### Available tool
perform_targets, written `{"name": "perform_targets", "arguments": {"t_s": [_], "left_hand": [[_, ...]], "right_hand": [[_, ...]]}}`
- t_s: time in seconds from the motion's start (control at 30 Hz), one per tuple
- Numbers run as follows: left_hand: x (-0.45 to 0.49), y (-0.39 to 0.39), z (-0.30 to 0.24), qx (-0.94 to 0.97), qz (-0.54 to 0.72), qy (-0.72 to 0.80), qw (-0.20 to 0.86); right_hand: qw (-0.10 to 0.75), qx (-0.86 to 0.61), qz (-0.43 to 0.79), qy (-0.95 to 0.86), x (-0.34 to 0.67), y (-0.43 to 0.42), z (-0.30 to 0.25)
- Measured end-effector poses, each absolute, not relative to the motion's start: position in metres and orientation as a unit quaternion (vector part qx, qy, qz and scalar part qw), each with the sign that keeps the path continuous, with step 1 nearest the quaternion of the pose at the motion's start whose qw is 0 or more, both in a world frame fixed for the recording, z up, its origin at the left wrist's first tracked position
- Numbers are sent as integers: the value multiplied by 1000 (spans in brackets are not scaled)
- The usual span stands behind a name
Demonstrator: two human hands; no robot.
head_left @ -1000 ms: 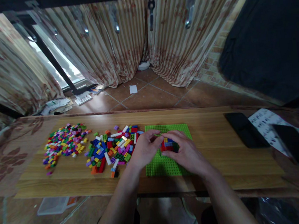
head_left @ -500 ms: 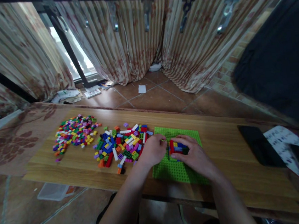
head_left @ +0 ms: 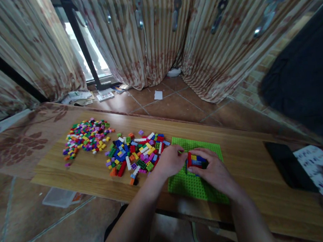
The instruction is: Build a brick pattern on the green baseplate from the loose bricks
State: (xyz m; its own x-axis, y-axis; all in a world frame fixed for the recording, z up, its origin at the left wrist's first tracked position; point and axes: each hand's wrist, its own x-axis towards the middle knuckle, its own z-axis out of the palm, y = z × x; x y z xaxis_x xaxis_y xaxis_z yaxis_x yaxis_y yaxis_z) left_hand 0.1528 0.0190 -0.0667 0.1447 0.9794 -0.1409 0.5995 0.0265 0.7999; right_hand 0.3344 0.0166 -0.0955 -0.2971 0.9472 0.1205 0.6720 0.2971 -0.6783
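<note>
A small build of toy bricks (head_left: 195, 161), with red, yellow and blue showing, stands on the green baseplate (head_left: 182, 188). My right hand (head_left: 212, 165) is wrapped round its right side, thumb at the near side and fingers over the far side. My left hand (head_left: 171, 160) is at the left of the build with its fingers pinched together. What lies between those fingertips is hidden or too small to make out. Part of the build is covered by my right hand.
Left of the baseplate a pile of larger mixed bricks (head_left: 137, 154) is spread on the wooden board (head_left: 98, 177). Farther left lies a heap of smaller bricks (head_left: 88, 136). At the right are a black tablet-like slab (head_left: 289, 165) and a marked white sheet (head_left: 313, 166).
The camera view has shifted, so the whole scene sits farther right. My left hand stays pinched beside the build, and my right hand keeps its hold on it.
</note>
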Motion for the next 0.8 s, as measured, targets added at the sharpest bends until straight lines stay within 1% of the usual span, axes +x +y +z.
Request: {"name": "perform_targets", "arguments": {"t_s": [0.47, 0.8], "left_hand": [[160, 21, -71, 645, 245, 617, 380], [161, 24, -77, 635, 265, 603, 403]], "right_hand": [[244, -539, 281, -755, 331, 17, -89], [248, -547, 285, -747, 329, 17, -90]]}}
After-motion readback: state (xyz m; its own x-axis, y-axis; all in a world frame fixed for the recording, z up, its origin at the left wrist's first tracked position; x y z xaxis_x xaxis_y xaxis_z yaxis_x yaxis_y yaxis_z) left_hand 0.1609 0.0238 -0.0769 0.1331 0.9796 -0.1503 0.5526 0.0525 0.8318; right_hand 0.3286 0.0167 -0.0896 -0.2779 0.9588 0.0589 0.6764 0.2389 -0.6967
